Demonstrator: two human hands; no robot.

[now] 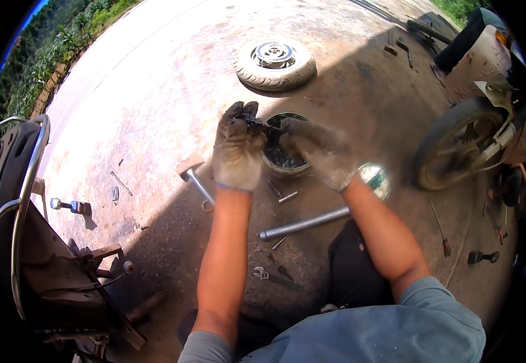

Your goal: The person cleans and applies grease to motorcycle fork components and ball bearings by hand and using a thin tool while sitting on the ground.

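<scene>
Gloved hands on a small greasy part, over a tub on the concrete ground

Nearest us lie a wrench [273, 277] and a metal tube [304, 224]; above the round tub [284, 158], our left hand [237, 148] and right hand [318, 151] pinch a small dark part [257, 125] between them; farther off lies a wheel [274, 62].

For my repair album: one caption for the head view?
Gloved left hand and right hand hold a small dark part over a greasy tin.

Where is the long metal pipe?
In the head view, the long metal pipe lies on the ground just under the right forearm, below the round tin and above the small wrench.
</scene>
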